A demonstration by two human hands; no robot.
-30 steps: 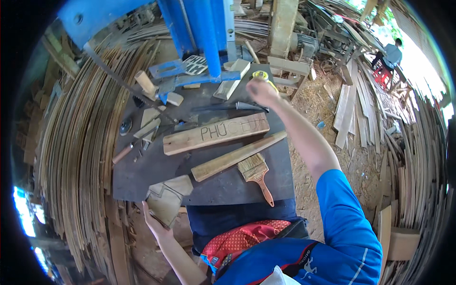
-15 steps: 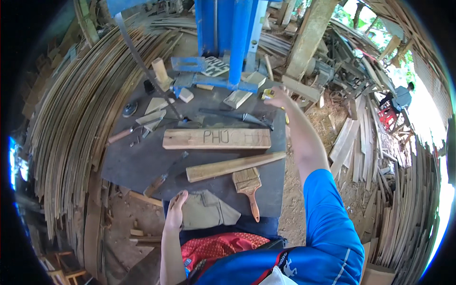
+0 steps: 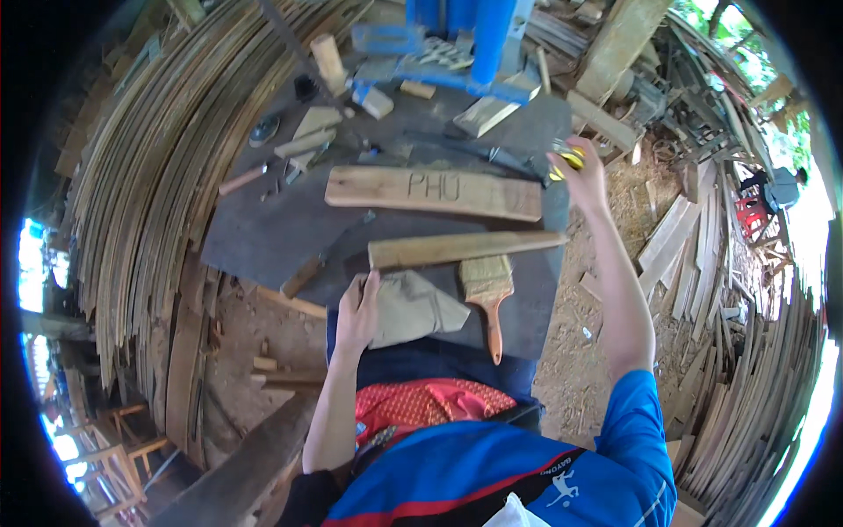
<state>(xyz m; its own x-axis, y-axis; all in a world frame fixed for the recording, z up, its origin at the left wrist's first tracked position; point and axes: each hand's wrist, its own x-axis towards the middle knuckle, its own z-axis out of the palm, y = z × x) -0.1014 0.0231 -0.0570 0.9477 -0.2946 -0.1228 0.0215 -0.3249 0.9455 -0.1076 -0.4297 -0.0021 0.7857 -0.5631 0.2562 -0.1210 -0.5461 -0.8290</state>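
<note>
The left hand [image 3: 356, 314] lies flat, fingers apart, on the folded grey cloth [image 3: 413, 307] at the tabletop's [image 3: 263, 237] near edge. The right hand [image 3: 584, 176] is closed on a small yellow tool [image 3: 566, 158] at the far right corner; best kept pinched firmly while lifted past the lettered plank [image 3: 435, 193].

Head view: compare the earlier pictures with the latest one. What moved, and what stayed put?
The right hand, gripping a yellow object, drew back from the blue machine to the table's right edge. The left hand stayed on the folded cloth. Carved plank, slat and paintbrush stayed.
</note>
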